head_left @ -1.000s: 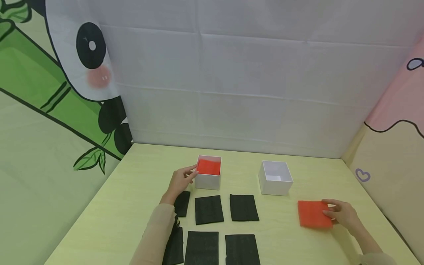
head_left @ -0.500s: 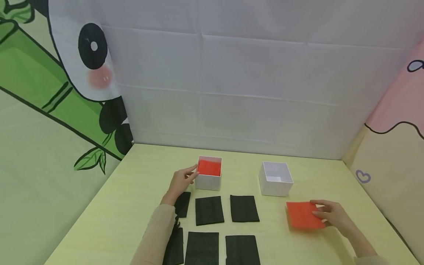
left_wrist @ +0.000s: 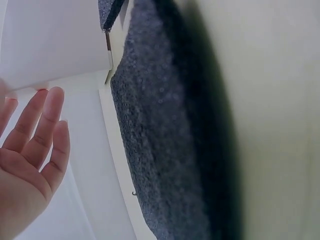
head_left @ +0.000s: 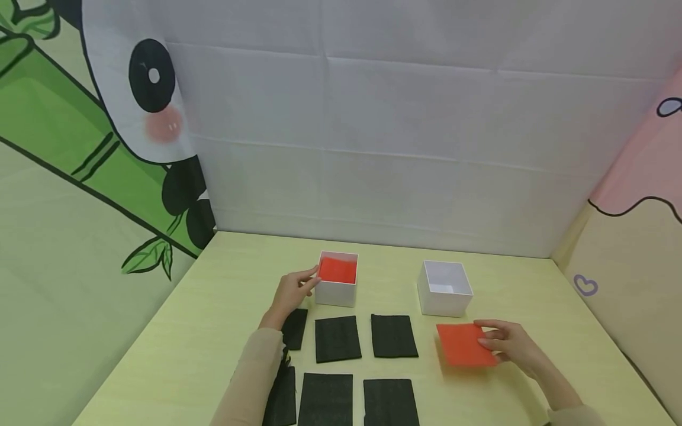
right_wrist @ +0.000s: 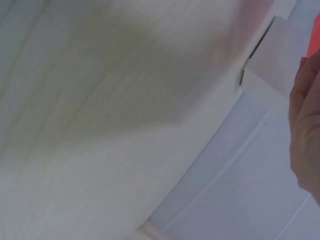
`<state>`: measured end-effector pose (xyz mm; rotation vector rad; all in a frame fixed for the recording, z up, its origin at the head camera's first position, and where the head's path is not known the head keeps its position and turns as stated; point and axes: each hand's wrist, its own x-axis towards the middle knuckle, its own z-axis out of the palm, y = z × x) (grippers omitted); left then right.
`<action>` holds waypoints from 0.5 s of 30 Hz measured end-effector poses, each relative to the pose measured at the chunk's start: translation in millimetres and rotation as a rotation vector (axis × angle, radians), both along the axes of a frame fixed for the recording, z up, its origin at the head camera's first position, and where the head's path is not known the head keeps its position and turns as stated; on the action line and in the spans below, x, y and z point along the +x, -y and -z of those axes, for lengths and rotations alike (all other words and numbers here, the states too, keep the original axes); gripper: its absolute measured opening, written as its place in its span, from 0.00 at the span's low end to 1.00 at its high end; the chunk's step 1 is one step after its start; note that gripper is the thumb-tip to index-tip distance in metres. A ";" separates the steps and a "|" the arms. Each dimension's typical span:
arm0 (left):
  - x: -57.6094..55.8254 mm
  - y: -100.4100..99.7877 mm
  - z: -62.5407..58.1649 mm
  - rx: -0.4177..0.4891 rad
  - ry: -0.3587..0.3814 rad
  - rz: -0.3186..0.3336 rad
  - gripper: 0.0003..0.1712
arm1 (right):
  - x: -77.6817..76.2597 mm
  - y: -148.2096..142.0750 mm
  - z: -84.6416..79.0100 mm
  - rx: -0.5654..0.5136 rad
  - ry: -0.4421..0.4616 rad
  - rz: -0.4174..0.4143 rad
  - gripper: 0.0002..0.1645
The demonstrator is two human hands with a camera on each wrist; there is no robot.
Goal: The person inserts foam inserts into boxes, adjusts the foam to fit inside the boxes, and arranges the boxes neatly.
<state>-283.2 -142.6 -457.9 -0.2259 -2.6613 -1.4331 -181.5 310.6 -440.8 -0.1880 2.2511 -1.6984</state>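
In the head view my right hand [head_left: 508, 343] pinches the right edge of a flat red square piece [head_left: 463, 345], like felt or cloth, over the table with its shadow below. My left hand [head_left: 292, 293] is at the left side of a white box [head_left: 334, 293], its fingertips right at the rim. Another red square [head_left: 338, 270] lies inside that box. In the left wrist view the fingers of my left hand [left_wrist: 37, 145] are extended, their tips against the white wall. The right wrist view shows my right hand [right_wrist: 307, 125] with a sliver of red at its fingertips.
A second white box [head_left: 444, 302] stands to the right with no contents showing. Several black squares, among them a middle one [head_left: 338, 339] and a right one [head_left: 394, 336], lie in two rows on the pale yellow table [head_left: 213, 355]. A white cloth wall [head_left: 383, 136] rises behind.
My right hand has carried the red square leftward across the table, toward the black squares and below the right box. My left hand has stayed at the left box.
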 end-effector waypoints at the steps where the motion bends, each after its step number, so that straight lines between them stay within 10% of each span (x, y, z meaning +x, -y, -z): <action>1: 0.0 0.1 0.3 -0.002 0.001 -0.001 0.24 | -0.5 2.5 0.4 -0.003 -0.001 0.001 0.35; 15: -1.3 0.1 0.9 0.008 0.001 -0.001 0.24 | -13.2 47.6 -2.5 -0.030 -0.018 0.025 0.35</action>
